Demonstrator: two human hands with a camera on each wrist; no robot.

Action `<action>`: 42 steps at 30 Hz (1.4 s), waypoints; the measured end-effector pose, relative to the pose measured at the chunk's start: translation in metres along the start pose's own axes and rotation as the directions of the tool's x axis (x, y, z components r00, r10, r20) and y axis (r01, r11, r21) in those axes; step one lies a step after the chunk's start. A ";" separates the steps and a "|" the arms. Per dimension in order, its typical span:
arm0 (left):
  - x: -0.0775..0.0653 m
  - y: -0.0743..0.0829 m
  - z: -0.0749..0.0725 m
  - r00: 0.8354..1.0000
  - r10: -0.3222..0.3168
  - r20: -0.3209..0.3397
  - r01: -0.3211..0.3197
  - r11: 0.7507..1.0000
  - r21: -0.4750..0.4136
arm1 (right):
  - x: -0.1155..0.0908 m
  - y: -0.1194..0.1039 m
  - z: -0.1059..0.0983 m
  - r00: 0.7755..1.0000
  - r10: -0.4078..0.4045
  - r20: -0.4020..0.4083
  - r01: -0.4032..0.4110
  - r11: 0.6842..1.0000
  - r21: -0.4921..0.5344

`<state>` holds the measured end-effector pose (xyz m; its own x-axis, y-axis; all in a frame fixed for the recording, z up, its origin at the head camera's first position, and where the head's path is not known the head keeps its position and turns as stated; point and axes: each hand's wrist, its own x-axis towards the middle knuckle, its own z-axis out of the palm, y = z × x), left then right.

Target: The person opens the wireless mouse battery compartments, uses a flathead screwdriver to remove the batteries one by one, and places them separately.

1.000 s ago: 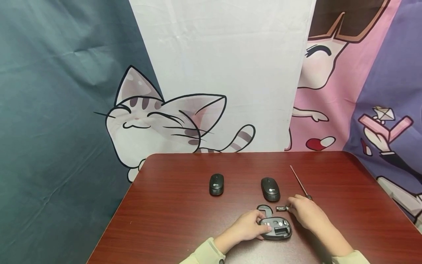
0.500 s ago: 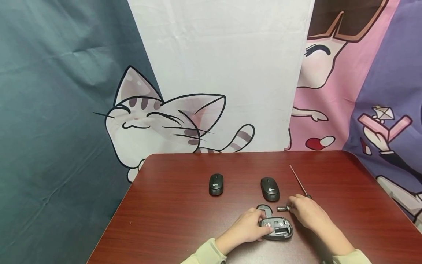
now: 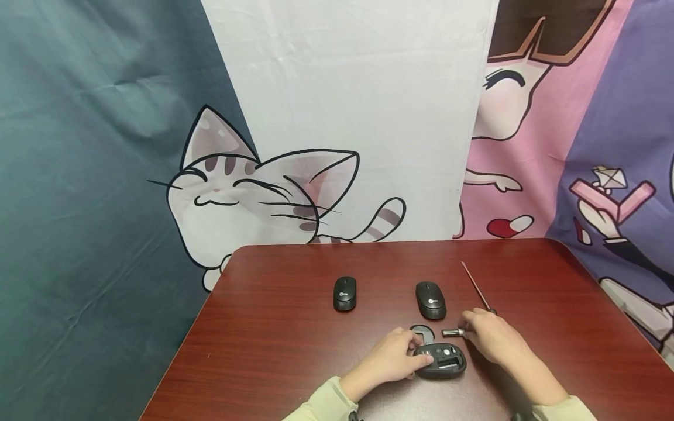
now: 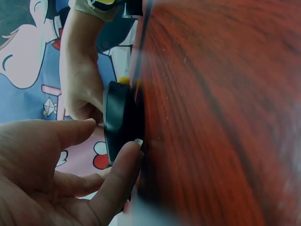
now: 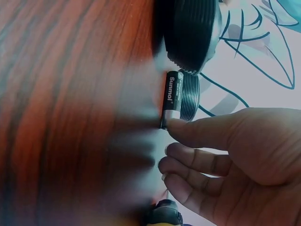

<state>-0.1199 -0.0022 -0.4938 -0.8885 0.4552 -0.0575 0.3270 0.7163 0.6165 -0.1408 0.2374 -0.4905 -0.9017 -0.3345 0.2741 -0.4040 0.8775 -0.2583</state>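
Observation:
My left hand point(image 3: 388, 358) grips the left end of a black computer mouse point(image 3: 447, 369), thumb on its upturned underside. The battery slot faces up. In the left wrist view the mouse point(image 4: 116, 120) is edge-on between thumb and fingers. Just behind it lies the detached grey-lined battery cover point(image 3: 423, 333), partly hidden by my left fingers. My right hand point(image 3: 495, 336) pinches one end of a small battery point(image 3: 451, 332) close to the table. The right wrist view shows my thumb on the silver end of the battery point(image 5: 172, 94); the index finger is hidden.
Two more black mice stand further back, one at left point(image 3: 344, 294) and one nearer the right hand point(image 3: 430, 301). A screwdriver point(image 3: 475, 285) lies behind my right hand, its handle mostly covered. The brown table point(image 3: 263, 345) reaches to a printed curtain point(image 3: 337, 117).
The mouse in my left hand has tilted, so its underside looks darker, and it sits slightly further back. My right hand and the battery have barely moved.

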 end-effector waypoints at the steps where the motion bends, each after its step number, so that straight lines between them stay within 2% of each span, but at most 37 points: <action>1: 0.000 -0.001 -0.001 1.000 -0.001 -0.003 0.001 1.000 0.003 | 0.000 0.000 -0.001 1.000 -0.004 -0.003 0.004 1.000 0.000; 5: 0.002 -0.004 -0.007 1.000 -0.005 -0.020 0.005 1.000 -0.018 | 0.001 0.001 -0.004 1.000 -0.009 -0.010 0.009 1.000 0.009; 14: 0.022 -0.007 -0.022 0.986 0.014 -0.168 0.000 0.997 0.081 | 0.013 0.002 -0.009 0.999 -0.020 -0.044 0.020 1.000 0.003; 17: 0.033 -0.007 -0.028 0.978 0.048 -0.203 -0.025 0.993 0.114 | 0.019 0.001 -0.010 0.999 -0.020 -0.050 0.020 1.000 -0.006; 21: 0.049 -0.007 -0.031 0.970 0.115 -0.216 -0.077 0.981 0.179 | 0.027 0.000 -0.010 0.999 -0.011 -0.036 0.011 1.000 0.010; 25: 0.063 -0.011 -0.030 0.968 0.165 -0.190 -0.112 0.959 0.259 | 0.034 0.000 -0.007 1.000 -0.022 -0.014 0.023 0.999 0.038; 32: 0.081 -0.018 -0.028 0.970 0.216 -0.110 -0.162 0.914 0.372 | 0.047 0.009 0.001 0.995 -0.094 0.025 0.092 0.993 0.075; 37: 0.091 -0.023 -0.028 0.970 0.238 -0.038 -0.202 0.888 0.413 | 0.053 0.014 0.006 0.990 -0.102 0.096 0.094 0.992 0.081; 42: 0.097 -0.028 -0.024 0.972 0.232 0.024 -0.221 0.882 0.415 | 0.056 0.015 0.011 0.984 -0.123 0.132 0.111 0.989 0.098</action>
<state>-0.2228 0.0093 -0.4982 -0.7805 0.6215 0.0680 0.6183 0.7514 0.2305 -0.1991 0.2279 -0.4888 -0.8574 -0.4825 0.1793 -0.5146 0.7970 -0.3162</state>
